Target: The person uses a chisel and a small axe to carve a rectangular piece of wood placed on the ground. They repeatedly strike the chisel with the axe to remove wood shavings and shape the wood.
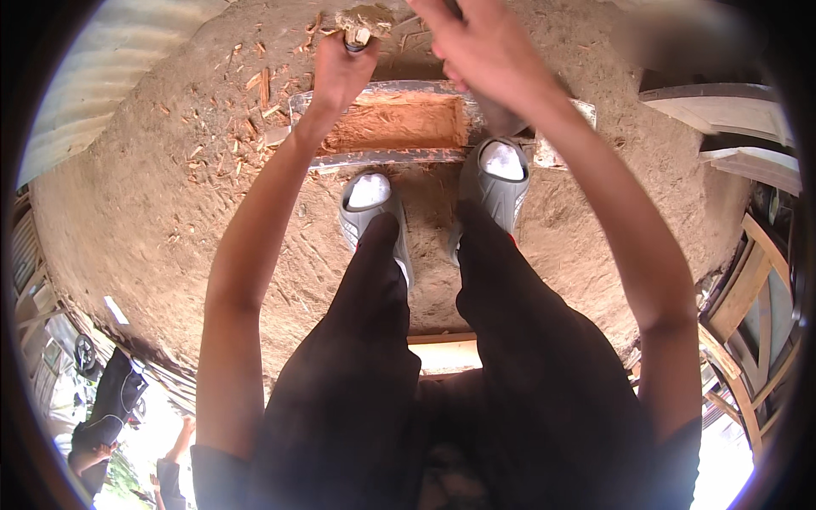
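My left hand [344, 75] is closed around an upright tool that looks like a chisel; its pale, frayed wooden handle end [360, 36] and a metal ring show above my fist. Its blade is hidden. Beneath lies a hollowed wooden block [399, 123], orange inside with dark, worn long edges. My right hand [484, 51], slightly blurred, is raised over the block's right part, fingers curled round a dark tool that is mostly hidden. A dark rounded shape [503, 117] shows below that hand; whether it belongs to the tool I cannot tell.
Wood chips [242, 127] litter the dirt floor left of the block. My feet in grey shoes [501, 170] stand against its near side. Corrugated sheet [110, 68] lies at far left, curved wooden pieces [722, 110] at right, wooden frames [756, 289] lower right. Another person [110, 408] shows lower left.
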